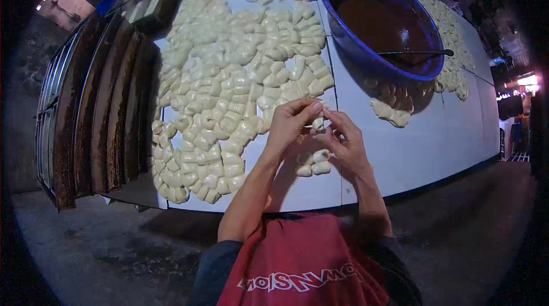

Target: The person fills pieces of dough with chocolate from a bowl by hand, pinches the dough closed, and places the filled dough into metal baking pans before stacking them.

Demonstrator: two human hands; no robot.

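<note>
Above the white table, my left hand (pixel 293 125) and my right hand (pixel 347 139) meet, fingertips pinched on one small piece of pale dough (pixel 318 124) that hangs between them. Just below, several short dough rolls (pixel 313 164) lie together on the table near its front edge. To the left of my left hand spreads a wide layer of glossy, flattened dough pieces (pixel 229 86), packed close together. Another small group of dough pieces (pixel 390 112) lies to the right, beyond my right hand.
A large blue basin (pixel 437 63) of brown filling, with a long-handled utensil (pixel 414 52) across it, stands at the back right of the white table (pixel 400 163). Dark stacked trays (pixel 94 106) stand at the left. More dough (pixel 449 26) lies behind the basin.
</note>
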